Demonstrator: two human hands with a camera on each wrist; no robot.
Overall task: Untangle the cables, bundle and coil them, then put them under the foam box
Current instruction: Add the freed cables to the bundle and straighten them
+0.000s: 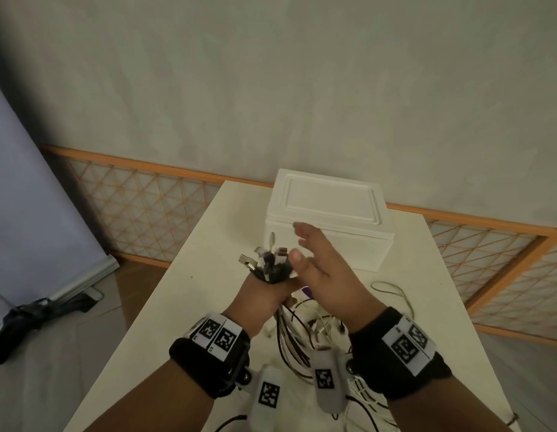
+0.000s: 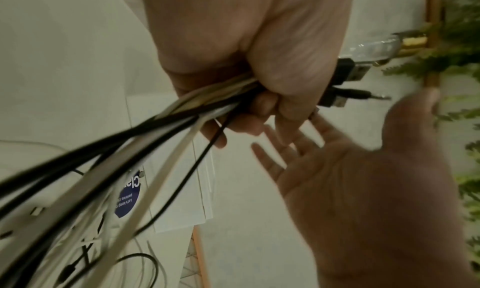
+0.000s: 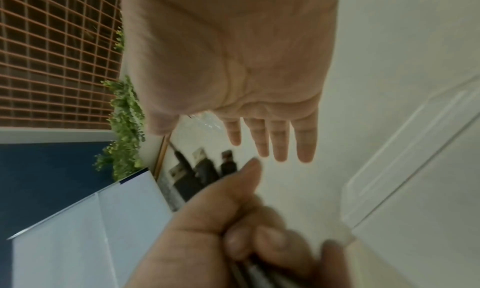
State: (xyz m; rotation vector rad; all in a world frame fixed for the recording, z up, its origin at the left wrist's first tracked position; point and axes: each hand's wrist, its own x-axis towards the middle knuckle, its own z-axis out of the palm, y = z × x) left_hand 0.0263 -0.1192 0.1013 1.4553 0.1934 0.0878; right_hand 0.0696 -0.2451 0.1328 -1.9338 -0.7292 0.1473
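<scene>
1. Nearest the camera, the loose ends of the mixed black and white cables (image 1: 302, 341) trailed from below the left hand down onto the pale rectangular counter (image 1: 190, 275), lying tangled between the two wrists. One thin white cable loop (image 1: 392, 291) lay apart, to the right of the right hand.
2. The left hand (image 1: 264, 296) made the only grip: its fingers were curled round the cable bunch, held as a fist with the bunch's long axis roughly upright. The left wrist view showed the cables (image 2: 161, 140) fanning out below the fist.
3. Directly above that grip, the cluster of metal and black plug ends (image 1: 266, 258) stuck up out of the fist. Their number could not be counted exactly; it was several, likely more than six.
4. The right hand (image 1: 317, 266) held nothing, its fingers straight and its palm turned toward the plugs, just beside them on the grip's right. It was the free hand and the one nearer the trailing lengths, so coiling would probably fall to it.
5. Beyond both hands, near but apart, one white rectangular foam box (image 1: 328, 219) sat lid-on at the far end of the counter. The bundle would have to travel away from the grip and forward to reach it.
6. Counted: two hands, one box, one held bunch, one stray loop.
</scene>
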